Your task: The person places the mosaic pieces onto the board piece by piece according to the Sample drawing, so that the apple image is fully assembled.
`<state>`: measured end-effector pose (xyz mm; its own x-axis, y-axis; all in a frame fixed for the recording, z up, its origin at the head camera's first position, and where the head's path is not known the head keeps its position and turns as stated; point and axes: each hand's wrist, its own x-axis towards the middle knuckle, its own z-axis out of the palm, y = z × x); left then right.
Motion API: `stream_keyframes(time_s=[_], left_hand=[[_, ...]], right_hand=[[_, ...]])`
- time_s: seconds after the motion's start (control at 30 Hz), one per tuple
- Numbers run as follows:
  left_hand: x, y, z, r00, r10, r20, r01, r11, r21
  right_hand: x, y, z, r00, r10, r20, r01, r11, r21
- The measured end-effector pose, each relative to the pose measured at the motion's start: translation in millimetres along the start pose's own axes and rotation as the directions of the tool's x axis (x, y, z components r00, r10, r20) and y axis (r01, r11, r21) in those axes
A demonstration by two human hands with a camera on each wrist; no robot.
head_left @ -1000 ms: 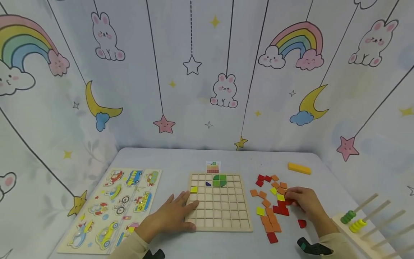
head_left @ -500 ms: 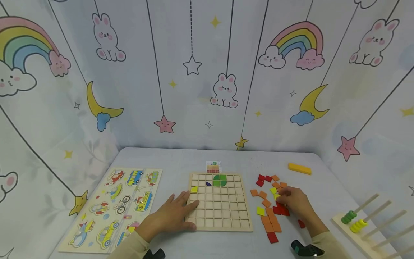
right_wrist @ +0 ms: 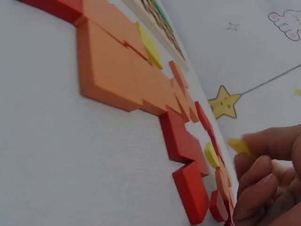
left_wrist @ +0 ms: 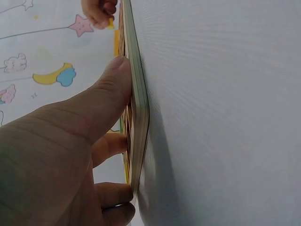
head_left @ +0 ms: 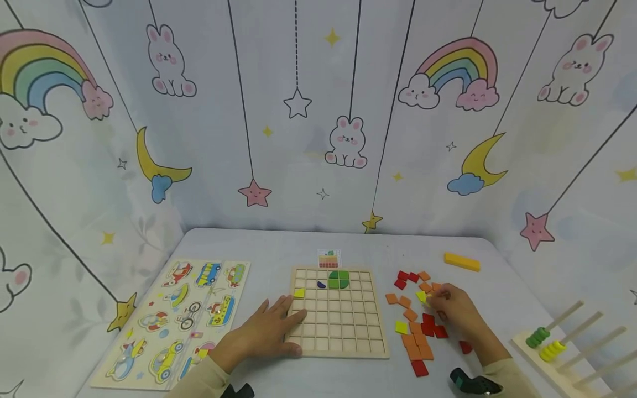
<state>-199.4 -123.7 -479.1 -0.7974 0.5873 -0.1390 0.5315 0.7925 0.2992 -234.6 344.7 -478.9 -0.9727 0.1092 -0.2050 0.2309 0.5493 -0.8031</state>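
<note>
My left hand [head_left: 264,334] lies flat along the left edge of a square wooden grid board [head_left: 343,349]. Its thumb touches the front corner, and the fingers are spread. On the board sit a yellow tile [head_left: 299,293], a small dark blue piece [head_left: 321,284] and several green pieces [head_left: 339,280]. Over the loose tiles at the right, my right hand [head_left: 458,310] pinches a yellow tile [right_wrist: 239,145] between thumb and finger, raised off the table in the right wrist view. Another yellow tile [right_wrist: 212,155] lies just beneath it. The held tile is mostly hidden in the head view.
Several orange tiles [head_left: 413,350] and red tiles [head_left: 428,324] lie right of the board. A small picture card [head_left: 329,257] stands behind it. A vehicle puzzle [head_left: 171,326] is at the left, a yellow bar [head_left: 461,261] far right, a bead-peg stand [head_left: 547,359] near right.
My right hand has moved slightly left and lifted a yellow tile off the pile, uncovering the red tiles beneath. The left hand has stayed on the board.
</note>
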Motion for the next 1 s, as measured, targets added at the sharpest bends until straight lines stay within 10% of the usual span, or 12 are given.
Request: stream_keyframes(time_s=[0.23, 0.53, 1.0], left_hand=[[-0.2, 0.8, -1.6, 1.0, 0.002, -0.003, -0.002, 1.0, 0.005], [-0.9, 0.9, -2.6, 1.0, -0.007, -0.001, 0.007, 1.0, -0.005], [-0.1, 0.6, -0.9, 1.0, -0.01, 0.003, 0.01, 1.0, 0.006]], right_hand=[[9.0, -6, -7, 0.999, -0.007, 0.045, -0.014, 0.892, 0.451], [27.9, -50, 36, 0.992, -0.087, 0.097, 0.013, 0.808, 0.588], [32.5, -120, 144, 0.91, -0.263, 0.32, 0.059, 0.846, 0.53]])
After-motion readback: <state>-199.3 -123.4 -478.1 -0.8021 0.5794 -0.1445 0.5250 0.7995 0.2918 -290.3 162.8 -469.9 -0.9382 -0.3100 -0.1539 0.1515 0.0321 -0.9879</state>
